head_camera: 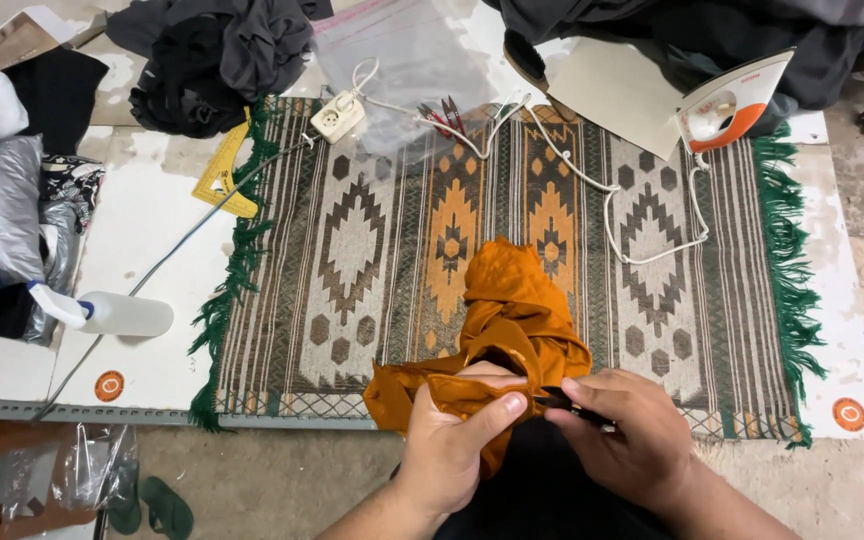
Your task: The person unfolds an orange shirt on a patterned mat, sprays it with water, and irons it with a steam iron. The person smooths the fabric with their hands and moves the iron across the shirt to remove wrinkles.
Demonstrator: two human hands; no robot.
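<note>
An orange satin garment (512,310) lies bunched on a patterned rug (372,250), its near end pulled toward me. My left hand (457,440) pinches a fold of the orange cloth between thumb and fingers. Right beside it, my right hand (622,430) grips a small dark tool (582,408) whose tip points at the pinched fold; what kind of tool it is cannot be made out. Both hands sit at the rug's near edge, over dark cloth on my lap.
A white and orange iron (732,100) stands at the rug's far right, its white cord (642,220) looping across. A power strip (337,117), small red snips (447,117), a yellow ruler (220,175), a white spray bottle (112,312) and piles of dark clothes (222,55) surround the rug.
</note>
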